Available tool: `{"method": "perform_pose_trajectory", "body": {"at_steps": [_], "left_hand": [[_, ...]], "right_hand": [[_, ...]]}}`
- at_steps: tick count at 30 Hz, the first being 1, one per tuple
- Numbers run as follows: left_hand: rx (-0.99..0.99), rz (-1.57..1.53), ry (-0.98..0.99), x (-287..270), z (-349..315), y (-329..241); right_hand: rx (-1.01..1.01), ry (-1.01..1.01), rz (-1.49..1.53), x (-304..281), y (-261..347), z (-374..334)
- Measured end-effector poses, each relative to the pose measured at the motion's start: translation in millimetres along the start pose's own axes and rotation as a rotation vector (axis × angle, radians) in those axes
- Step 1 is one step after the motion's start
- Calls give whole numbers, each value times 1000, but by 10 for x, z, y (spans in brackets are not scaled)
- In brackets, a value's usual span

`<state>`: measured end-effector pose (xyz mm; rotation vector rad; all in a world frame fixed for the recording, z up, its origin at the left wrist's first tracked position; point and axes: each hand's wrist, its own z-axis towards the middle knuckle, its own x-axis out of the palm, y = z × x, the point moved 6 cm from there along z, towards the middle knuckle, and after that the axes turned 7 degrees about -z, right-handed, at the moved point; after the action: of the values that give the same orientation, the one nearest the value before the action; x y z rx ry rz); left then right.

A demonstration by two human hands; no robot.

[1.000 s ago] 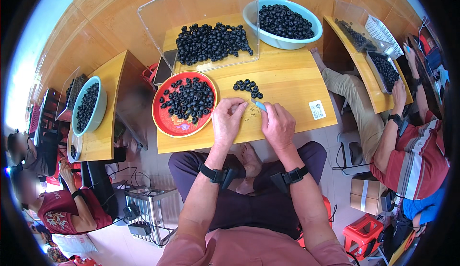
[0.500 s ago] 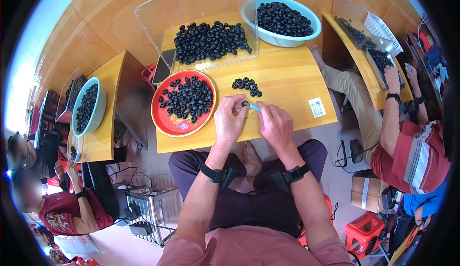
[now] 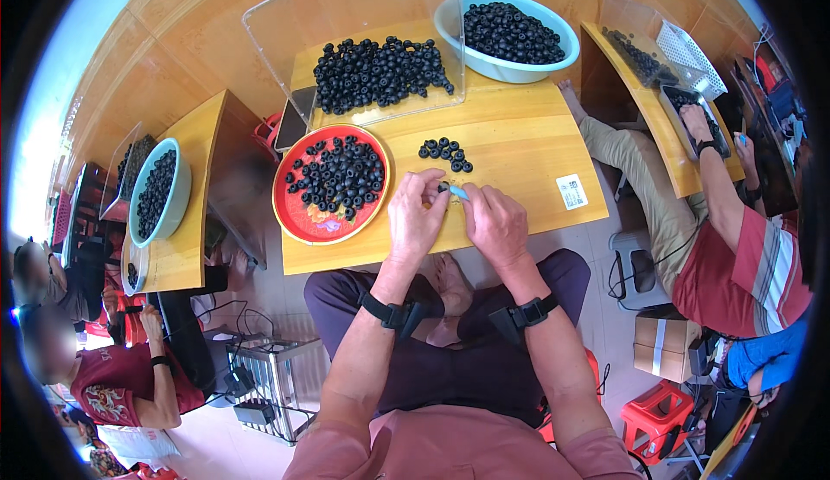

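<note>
My left hand (image 3: 415, 216) pinches a small black bead-like piece (image 3: 443, 187) over the near part of the wooden table. Closed around a slim light-blue tool (image 3: 459, 193), my right hand (image 3: 500, 221) holds its tip against or close beside that piece. The tool's working end is too small to make out. Just beyond my fingers lies a small group of black pieces (image 3: 443, 149), round with holes. To the left, many more rest in a round red tray (image 3: 291, 215) with a yellow rim.
Behind a clear plastic guard (image 3: 268, 48) spreads a large pile of black pieces (image 3: 380, 74). A light-blue basin (image 3: 510, 74) full of them stands at the back right. A white label (image 3: 571, 192) sticks to the table (image 3: 519, 147). Co-workers sit at tables on both sides.
My hands keep nearly the same place and grip. On the right, a co-worker's hand has reached farther into a container of black pieces; on the left, another co-worker's hands have shifted.
</note>
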<state>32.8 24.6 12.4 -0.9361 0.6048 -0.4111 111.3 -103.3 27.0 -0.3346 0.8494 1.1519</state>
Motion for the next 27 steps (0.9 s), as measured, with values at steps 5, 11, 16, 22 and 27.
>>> {"method": "perform_pose_trajectory", "body": {"at_steps": [5,11,16,22,27], "left_hand": [[-91,-81,-19,6,-19,65],[-171,-157,-35,31,-17,140],[-119,-128,-106,-48,-48,151],[-78,-184,-137,-65,-24,90],[-33,-45,-79,-89,-10,68]], "right_hand": [[13,16,8,5,2,-5],[37,46,-7,26,-22,-16],[131,55,-76,82,-84,-1],[128,54,-88,61,-74,4],[131,16,-84,72,-60,-16]]}}
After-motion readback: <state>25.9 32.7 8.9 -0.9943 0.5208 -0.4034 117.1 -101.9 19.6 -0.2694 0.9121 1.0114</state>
